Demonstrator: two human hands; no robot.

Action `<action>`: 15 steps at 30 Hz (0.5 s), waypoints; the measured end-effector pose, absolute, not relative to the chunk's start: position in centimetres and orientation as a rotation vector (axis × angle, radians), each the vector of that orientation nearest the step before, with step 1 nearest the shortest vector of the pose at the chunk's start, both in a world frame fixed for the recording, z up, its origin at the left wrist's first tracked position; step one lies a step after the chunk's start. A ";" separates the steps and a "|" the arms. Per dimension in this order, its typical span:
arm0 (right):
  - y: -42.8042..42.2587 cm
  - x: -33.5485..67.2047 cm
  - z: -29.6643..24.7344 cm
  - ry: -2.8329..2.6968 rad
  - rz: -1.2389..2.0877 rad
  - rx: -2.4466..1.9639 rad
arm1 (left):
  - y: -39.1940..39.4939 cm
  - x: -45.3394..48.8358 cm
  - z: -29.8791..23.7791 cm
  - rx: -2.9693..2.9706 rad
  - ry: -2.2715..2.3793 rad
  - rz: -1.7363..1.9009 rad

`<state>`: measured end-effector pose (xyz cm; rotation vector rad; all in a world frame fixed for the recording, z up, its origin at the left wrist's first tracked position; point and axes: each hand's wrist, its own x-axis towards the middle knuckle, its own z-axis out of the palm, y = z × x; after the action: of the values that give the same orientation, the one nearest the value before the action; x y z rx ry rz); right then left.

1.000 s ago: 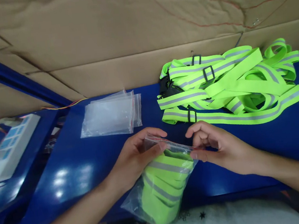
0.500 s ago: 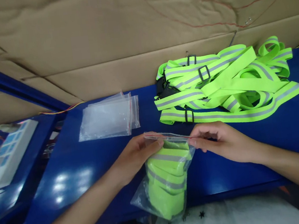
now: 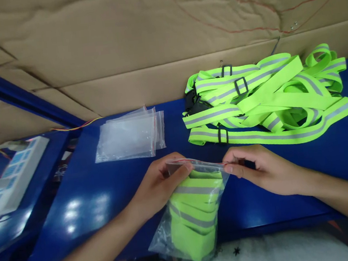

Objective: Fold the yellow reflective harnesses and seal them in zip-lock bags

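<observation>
A clear zip-lock bag point(image 3: 163, 233) hangs between my hands at the table's front edge, its red-lined seal at the top. Inside it lies a folded neon-green reflective strap point(image 3: 192, 217) with grey stripes. My left hand point(image 3: 164, 180) pinches the seal near its left end, thumb in front. At the right end of the same seal, my right hand point(image 3: 255, 169) grips the corner between thumb and fingers. Beyond my right hand is a heap of green reflective straps point(image 3: 267, 93) with black buckles. Several flat zip-lock bags point(image 3: 127, 136) lie stacked beyond my left hand.
The blue table point(image 3: 82, 188) has a cardboard wall point(image 3: 124, 39) along its back. A white power strip point(image 3: 17, 175) lies on a blue surface at the left. Below the front edge is a white printed cloth or sack point(image 3: 271, 252).
The view has shifted slightly, so the table things sit a little further right. Both hands keep hold of the bag's seal, and the bag hangs slightly lower in view.
</observation>
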<state>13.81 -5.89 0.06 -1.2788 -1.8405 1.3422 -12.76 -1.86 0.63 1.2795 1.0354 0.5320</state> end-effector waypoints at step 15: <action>-5.3 14.7 0.3 -1.710 1.609 -1.237 | -1.5 -12.7 0.6 1.203 0.982 0.484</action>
<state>14.69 -5.27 0.29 -1.2365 -1.7104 1.6094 -12.75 -1.48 0.56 1.2029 0.9822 0.4842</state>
